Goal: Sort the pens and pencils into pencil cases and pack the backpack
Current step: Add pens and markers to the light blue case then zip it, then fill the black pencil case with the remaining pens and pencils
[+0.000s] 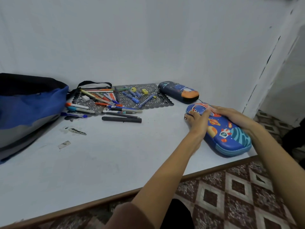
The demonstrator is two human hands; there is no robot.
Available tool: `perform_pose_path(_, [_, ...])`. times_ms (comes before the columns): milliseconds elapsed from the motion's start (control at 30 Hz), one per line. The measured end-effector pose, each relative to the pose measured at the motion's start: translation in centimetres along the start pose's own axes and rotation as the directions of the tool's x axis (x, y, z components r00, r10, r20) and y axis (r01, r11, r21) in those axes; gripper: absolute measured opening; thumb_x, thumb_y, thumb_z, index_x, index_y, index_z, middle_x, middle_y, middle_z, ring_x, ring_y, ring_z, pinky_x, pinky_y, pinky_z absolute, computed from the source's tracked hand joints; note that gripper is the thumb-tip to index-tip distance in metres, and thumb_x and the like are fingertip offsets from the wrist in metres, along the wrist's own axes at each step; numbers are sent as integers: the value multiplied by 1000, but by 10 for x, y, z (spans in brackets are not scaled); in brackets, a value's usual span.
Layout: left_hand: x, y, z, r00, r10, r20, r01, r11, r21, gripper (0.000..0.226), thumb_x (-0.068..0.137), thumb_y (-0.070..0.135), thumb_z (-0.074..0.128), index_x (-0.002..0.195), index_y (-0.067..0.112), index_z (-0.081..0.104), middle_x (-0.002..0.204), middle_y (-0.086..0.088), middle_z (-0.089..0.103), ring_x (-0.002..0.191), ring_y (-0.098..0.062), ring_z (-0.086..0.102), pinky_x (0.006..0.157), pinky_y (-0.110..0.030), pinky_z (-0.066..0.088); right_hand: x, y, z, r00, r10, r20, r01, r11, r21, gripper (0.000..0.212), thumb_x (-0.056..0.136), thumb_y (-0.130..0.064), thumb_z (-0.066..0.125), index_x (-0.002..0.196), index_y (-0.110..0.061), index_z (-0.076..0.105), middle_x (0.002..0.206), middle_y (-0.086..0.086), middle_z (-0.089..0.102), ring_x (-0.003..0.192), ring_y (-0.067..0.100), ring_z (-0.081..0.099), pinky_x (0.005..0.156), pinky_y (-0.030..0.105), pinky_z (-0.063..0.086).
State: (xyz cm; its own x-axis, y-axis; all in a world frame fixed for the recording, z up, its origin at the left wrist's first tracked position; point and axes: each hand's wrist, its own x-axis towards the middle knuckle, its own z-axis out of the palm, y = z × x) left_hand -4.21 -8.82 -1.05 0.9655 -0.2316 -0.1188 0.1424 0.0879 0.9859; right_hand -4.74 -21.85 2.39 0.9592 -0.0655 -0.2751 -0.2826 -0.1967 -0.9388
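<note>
Blue pencil case [231, 138] gripped at its far end by the left hand [196, 119], fingers curled over it. The right hand [231, 115] presses flat along its far side. Case lies at the tabletop's [115, 154] front right corner. Dark second case [178, 92] near the back edge. Pens and pencils [112, 103] back centre; backpack [24, 109] at the left edge.

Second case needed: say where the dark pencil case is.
In the head view, the dark pencil case lies near the wall, just right of the patterned mat.
</note>
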Motion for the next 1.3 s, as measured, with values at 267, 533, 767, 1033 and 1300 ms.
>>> perform_pose_path(267, [4, -2, 0, 999, -15, 45, 13, 999, 47, 82, 99, 42, 46, 154, 11, -6, 162, -8, -3, 140, -27, 34, 109, -37, 39, 7, 7, -8, 999, -3, -33, 1, 999, -49, 37, 90, -44, 59, 123, -26, 59, 90, 12, 74, 61, 21, 71, 51, 29, 58])
perform_pose_path(533, [2, -13, -29, 990, -27, 137, 16, 997, 81, 109, 63, 78, 42, 155, 29, 9, 159, -5, 24, 142, -25, 33, 117, -46, 27, 8, -4, -2, 1000, -2, -23, -2, 981, -193, 20, 95, -39, 52, 110, -28, 60, 83, 10, 73, 58, 20, 70, 47, 26, 56])
perform_pose_path(767, [-13, 11, -104, 997, 36, 68, -42, 995, 87, 66, 101, 52, 31, 156, 27, 4, 163, 7, 6, 149, -18, 11, 121, -44, 17, 29, -34, 18, 978, -191, -87, 133, 885, -445, 44, 89, -18, 60, 133, -20, 53, 138, -1, 50, 124, 21, 49, 97, 28, 38])
perform_pose_path(1033, [-17, 41, -187, 990, 88, -114, -75, 991, 111, 58, 103, 50, 30, 154, 24, 20, 160, -4, 21, 143, -27, 28, 118, -45, 25, 55, -72, 88, 944, -327, 40, 316, 866, -387, 49, 89, -21, 64, 137, -24, 53, 137, -1, 50, 126, 18, 44, 99, 27, 32])
perform_pose_path(1300, [20, 71, -210, 980, 68, -187, -43, 990, 138, 54, 104, 42, 33, 149, 13, 33, 150, -6, 37, 136, -23, 36, 103, -37, 35, 91, -90, 108, 949, -313, 28, 295, 855, -428, 49, 90, -20, 62, 137, -19, 51, 148, 3, 41, 131, 25, 40, 102, 30, 33])
